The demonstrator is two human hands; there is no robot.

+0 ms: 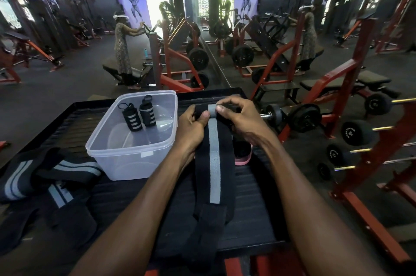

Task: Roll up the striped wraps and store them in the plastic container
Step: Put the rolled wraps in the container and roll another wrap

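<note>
Both hands up at 12 o'clock on one black striped wrap (213, 163), pinching its far end. Left hand (193, 127) curled round the left edge there, thumb pressed on top beside the grey stripe; grip narrow, closed on the fabric. Right hand (238, 118) curled over the right edge, thumb and forefinger pinching the same end at the stripe; grip likewise narrow, holding the wrap. Wrap stretched flat from the hands toward 6 o'clock, down the black tabletop (247, 215) and off its near edge, tail folded and loose at the bottom. Start of a roll at the far end, if any, hidden under the fingers; could not tell.

At 10 o'clock from the hands, a clear plastic container (126, 158), lid off, standing on the tabletop just beside the left wrist. Inside it two rolled wraps (139, 115), upright, side by side, loops on top.

At 8 o'clock, a loose heap of unrolled wraps (51, 176) on the tabletop's left side, touching the container's near corner.

At 3 o'clock, partly hidden behind the right forearm, a pink-rimmed object (243, 159), kind not clear.
</note>
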